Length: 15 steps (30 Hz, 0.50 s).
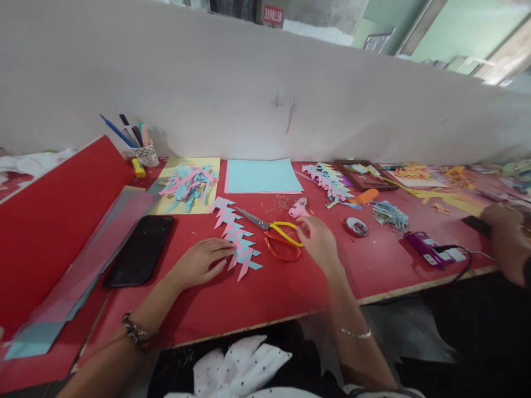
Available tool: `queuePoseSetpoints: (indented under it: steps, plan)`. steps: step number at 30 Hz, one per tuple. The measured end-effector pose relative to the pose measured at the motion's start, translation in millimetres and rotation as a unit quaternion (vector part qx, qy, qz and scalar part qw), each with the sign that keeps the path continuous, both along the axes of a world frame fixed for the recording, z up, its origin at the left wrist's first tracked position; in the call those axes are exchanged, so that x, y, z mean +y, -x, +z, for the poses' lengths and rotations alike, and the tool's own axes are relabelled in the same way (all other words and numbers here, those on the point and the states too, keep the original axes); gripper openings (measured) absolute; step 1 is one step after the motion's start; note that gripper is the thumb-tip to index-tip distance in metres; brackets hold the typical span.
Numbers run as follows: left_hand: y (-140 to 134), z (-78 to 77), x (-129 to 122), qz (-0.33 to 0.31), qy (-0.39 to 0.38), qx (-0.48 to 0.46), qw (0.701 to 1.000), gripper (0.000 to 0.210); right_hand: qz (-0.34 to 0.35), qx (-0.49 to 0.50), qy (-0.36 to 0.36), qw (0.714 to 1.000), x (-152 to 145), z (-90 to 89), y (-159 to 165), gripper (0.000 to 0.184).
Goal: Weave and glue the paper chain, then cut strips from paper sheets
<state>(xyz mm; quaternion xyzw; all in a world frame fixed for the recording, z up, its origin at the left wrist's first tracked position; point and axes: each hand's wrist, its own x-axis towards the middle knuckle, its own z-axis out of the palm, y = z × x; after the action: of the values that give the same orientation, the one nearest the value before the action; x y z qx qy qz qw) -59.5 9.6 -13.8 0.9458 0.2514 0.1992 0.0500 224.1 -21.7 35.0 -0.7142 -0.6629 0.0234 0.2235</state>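
A woven strip of pink and light-blue paper [237,235] with pointed ends along both sides lies on the red table. My left hand [206,262] rests flat beside it, fingers stretched out and fingertips touching its lower left edge. To the strip's right, scissors [265,225] with one yellow and one red handle lie with blades pointing up-left. My right hand [319,243] is at the handles, its fingers loosely bent and apart, gripping nothing that I can see. Just beyond those fingers sits a small pink object [299,208], partly covered, whose kind I cannot make out.
Loose paper strips [189,185] are heaped on yellow paper; light-blue sheets [262,176] lie beside them. A black phone [141,251] is at left, near a pen cup [145,153]. Another woven strip [329,181] lies at back right. Another person's hand [504,226] is far right, near a purple box [429,249].
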Motion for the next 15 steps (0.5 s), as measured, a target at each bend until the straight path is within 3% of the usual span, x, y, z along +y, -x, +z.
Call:
queuePoseSetpoints:
  steps: [3, 7, 12, 15]
  plan:
    - [1.6, 0.0, 0.1, 0.007, 0.007, -0.017, 1.0, 0.034, -0.121, -0.131, 0.08, 0.981, 13.9, 0.6, -17.5, 0.03]
    - [3.0, -0.2, -3.0, 0.036, 0.023, -0.024, 0.999, 0.035, -0.133, -0.176, 0.148, 0.964, 28.7, -7.6, -20.5, 0.025]
    - [-0.4, -0.3, -9.1, 0.033, 0.04, -0.007, 0.999, 0.037, -0.141, -0.177, 0.135, 0.965, 28.4, -7.6, -15.2, 0.03]
    - [-4.0, 0.9, -11.7, 0.009, 0.054, 0.017, 0.998, 0.04, -0.151, -0.117, 0.053, 0.98, 21.1, -0.6, -16.6, 0.024]
